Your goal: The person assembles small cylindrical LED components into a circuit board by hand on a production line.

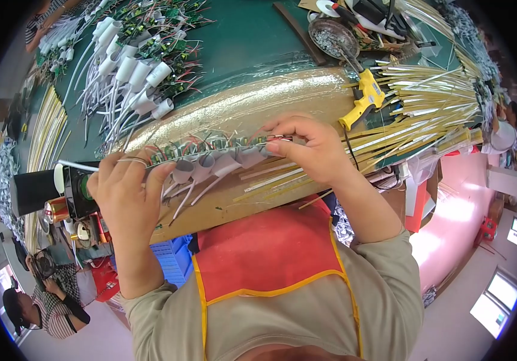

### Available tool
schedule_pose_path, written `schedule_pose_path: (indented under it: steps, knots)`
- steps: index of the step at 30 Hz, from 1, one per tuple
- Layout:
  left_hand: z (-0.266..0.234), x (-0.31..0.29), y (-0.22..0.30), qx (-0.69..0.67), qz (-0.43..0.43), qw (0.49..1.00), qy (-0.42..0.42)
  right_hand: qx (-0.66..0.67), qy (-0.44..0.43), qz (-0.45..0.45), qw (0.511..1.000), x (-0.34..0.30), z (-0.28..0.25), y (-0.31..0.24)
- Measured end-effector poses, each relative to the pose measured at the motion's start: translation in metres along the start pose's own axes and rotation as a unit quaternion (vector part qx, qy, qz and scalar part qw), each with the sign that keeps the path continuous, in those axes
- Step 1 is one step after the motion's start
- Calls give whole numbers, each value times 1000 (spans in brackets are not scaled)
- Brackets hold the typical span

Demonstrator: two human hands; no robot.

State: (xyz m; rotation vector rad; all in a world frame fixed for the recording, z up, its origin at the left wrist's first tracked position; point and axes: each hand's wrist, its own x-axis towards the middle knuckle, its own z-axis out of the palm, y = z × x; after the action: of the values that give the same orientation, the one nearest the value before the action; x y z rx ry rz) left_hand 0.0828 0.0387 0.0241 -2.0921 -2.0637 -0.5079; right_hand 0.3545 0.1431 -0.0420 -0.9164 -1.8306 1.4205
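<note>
Just beyond my red apron (pixel 267 253), I have a row of small green circuit boards (pixel 222 146) stretched between both hands, above the brown cardboard (pixel 210 210) at the table's (pixel 243 36) near edge. My left hand (pixel 127 195) curls its fingers, with the thumb pressed in, round the left end; my right hand (pixel 312 147) pinches the right end between thumb and fingers.

White tubes (pixel 201 165) sit along the row's near side, so I judge that they are already in place; the boards look joined, not yet separated.

Farther right, the yellow glue gun (pixel 365 99) lies out of my grasp. Farther left is a large pile of similar boards with tubes (pixel 132 66); I can't tell whether those are finished or waiting.
</note>
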Motion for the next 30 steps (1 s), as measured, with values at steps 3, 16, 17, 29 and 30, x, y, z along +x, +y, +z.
schedule_pose_path:
  steps: [3, 16, 17, 29, 30]
  knots:
    - [7, -7, -2, 67, 6, 998, -18, -182, 12, -144, 973, 6, 2, 4]
    - [87, -21, -17, -483, -287, 820, -110, -207, 26, -250, 945, 6, 1, 14]
    - [89, -22, -17, -483, -288, 819, -111, -211, 42, -253, 943, 4, -2, 12]
    - [81, -20, -15, -452, 21, 889, -65, -152, -305, -10, 940, 59, -15, -12]
    - [80, -20, -14, -441, 34, 895, -59, -150, -306, -8, 940, 63, -10, -16]
